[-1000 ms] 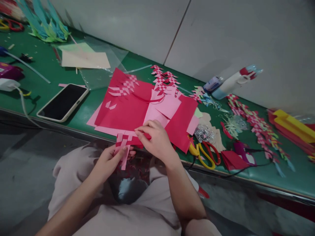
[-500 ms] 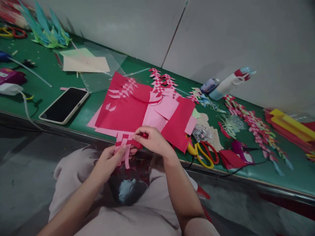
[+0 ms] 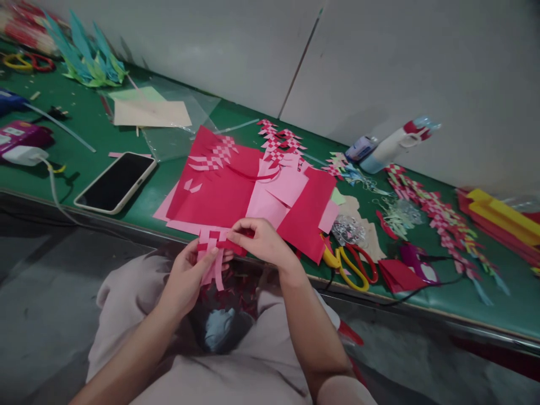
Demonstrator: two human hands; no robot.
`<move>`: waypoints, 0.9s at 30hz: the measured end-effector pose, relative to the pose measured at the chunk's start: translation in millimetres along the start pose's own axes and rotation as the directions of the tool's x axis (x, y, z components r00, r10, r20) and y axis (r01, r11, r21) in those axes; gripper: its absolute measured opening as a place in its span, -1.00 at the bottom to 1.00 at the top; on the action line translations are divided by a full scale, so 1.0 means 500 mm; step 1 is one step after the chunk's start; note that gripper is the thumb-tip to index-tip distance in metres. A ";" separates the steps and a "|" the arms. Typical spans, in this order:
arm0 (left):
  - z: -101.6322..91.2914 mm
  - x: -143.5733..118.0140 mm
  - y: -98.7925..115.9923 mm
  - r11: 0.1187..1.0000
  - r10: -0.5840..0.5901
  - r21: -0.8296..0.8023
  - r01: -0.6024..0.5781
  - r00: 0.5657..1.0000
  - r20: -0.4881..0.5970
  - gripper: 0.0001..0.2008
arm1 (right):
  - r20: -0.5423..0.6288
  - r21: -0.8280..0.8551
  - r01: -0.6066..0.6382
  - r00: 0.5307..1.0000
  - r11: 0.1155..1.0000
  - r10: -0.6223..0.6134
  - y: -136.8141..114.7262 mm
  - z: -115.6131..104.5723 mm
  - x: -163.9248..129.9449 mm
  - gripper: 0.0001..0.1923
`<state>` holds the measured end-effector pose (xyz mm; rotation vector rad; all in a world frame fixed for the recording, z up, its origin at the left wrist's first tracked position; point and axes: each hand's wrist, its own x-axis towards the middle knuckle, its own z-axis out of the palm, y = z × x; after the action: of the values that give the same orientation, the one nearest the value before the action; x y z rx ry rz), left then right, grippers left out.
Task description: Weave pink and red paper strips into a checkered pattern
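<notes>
My left hand (image 3: 188, 274) grips a small piece of pink and red woven paper strips (image 3: 206, 241) just off the table's front edge, thumb on top. Loose pink strips hang down from it. My right hand (image 3: 264, 241) pinches the right end of a red paper strip (image 3: 233, 246) that runs out of the weave. Behind the hands lie red paper sheets (image 3: 215, 194) and pink paper sheets (image 3: 280, 188). On the left red sheet rests a finished-looking checked woven piece (image 3: 217, 154) with pointed ends, beside a few pink scraps (image 3: 193, 186).
A phone (image 3: 116, 184) lies left, near a white charger (image 3: 26, 156). To the right are yellow-and-red scissors (image 3: 348, 264), a bag of metal rings (image 3: 348, 230), long woven hangings (image 3: 439, 219) and a white bottle-like holder (image 3: 386, 153). Teal folded paper (image 3: 86, 56) stands back left.
The whole view has shifted slightly, with the table's things appearing a little to the right and lower. Both hands keep nearly the same hold on the woven paper.
</notes>
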<state>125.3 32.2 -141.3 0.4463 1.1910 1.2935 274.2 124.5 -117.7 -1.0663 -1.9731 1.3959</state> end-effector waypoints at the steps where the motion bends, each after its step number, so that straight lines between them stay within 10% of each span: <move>1: 0.003 0.000 0.002 1.000 0.003 -0.008 -0.003 1.000 -0.009 -0.57 | -0.001 0.001 -0.001 1.000 1.000 0.001 0.000 0.000 0.000 -0.81; 27: 0.009 0.000 -0.005 0.995 -0.071 -0.070 0.072 0.997 0.013 -0.69 | -0.011 -0.014 -0.009 1.000 1.000 0.009 0.001 0.000 0.006 -0.78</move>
<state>130.4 33.1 -141.7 0.3561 1.1390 1.2658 272.7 126.9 -118.1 -1.0882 -1.9761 1.3797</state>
